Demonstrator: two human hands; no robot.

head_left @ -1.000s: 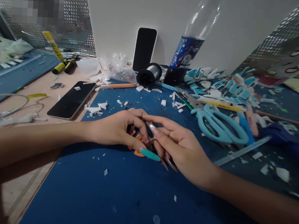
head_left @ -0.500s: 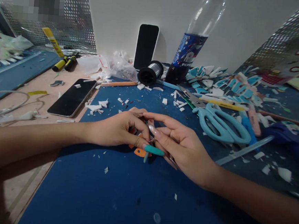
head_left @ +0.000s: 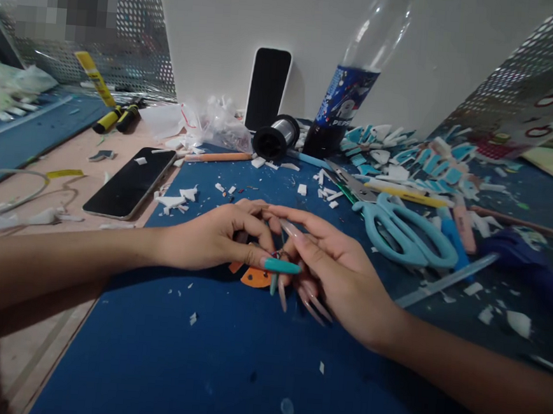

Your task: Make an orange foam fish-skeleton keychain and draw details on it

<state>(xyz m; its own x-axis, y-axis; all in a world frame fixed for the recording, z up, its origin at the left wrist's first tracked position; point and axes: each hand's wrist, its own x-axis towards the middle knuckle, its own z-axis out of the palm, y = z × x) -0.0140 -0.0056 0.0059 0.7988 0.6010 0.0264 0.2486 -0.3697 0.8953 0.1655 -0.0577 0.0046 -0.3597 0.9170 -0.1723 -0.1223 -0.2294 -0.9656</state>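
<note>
My left hand (head_left: 211,237) and my right hand (head_left: 333,272) meet over the blue cutting mat (head_left: 226,356) at the centre. The left fingers curl and pinch a small item against the long teal thumbnail (head_left: 280,266). An orange piece (head_left: 254,277) lies on the mat under the left hand. My right hand's fingers with long nails close in on the same small item, which is too small to name. Both forearms rest low over the mat.
Teal scissors (head_left: 402,226) lie right of the hands, beside pens and a heap of blue-white offcuts (head_left: 405,156). A wire spool (head_left: 276,137), an upright phone (head_left: 266,88) and a Pepsi bottle (head_left: 344,104) stand behind. Another phone (head_left: 129,183) lies at left. White scraps litter the mat.
The right fingers have curled down, nails now pointing at the mat. The orange piece shows more under the left hand. The hands stayed in place.
</note>
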